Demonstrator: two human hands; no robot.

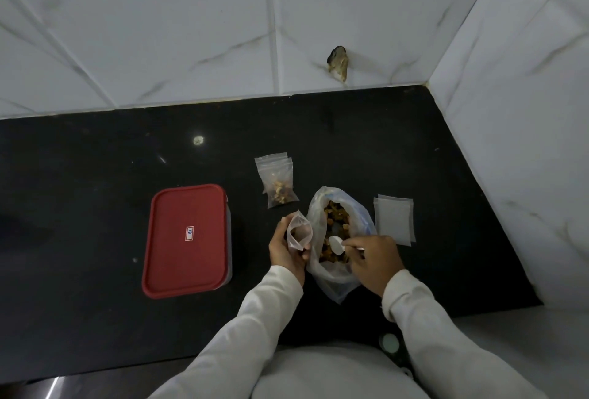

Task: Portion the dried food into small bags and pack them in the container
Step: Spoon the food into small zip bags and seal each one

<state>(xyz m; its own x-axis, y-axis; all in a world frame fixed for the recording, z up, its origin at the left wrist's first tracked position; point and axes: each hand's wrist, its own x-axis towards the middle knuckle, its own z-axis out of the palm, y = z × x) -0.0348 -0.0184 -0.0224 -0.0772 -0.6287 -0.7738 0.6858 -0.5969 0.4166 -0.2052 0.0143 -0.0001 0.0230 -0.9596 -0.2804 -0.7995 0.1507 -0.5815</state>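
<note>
— Which step are you on?

— Scooping. My left hand [287, 252] grips a small bag [299, 233], fingers [303, 254] curled round its lower half, its mouth gaping toward the big bag [334, 274] just beside it. My right hand [374, 260] pinches the spoon [336, 244] by its handle, and the bowl sits in the big bag's mouth, over the food [334, 212].

— Anything in the spoon?

— I can't tell for sure. The bowl shows white, so I judge it empty or barely loaded. The small bag looks empty too.

— How far along are you?

— Partway, I'd say. Two filled bags [279, 188] lie overlapping on the counter [95, 175], beyond my left hand. A stack of empties [394, 221] lies to the right of the big bag. The container [191, 271] sits well to the left with its lid [178, 207] on, so I see nothing packed.

— And the next move?

— Dig the spoon under the food, lift it level, carry it the short way left and tip it into the small bag. That mouth is narrow and floppy, so my left hand must hold it wide and upright, with the spoon right over the opening, or pieces will land on the counter. The big bag is soft too. A dragging spoon could pull it over.
</note>
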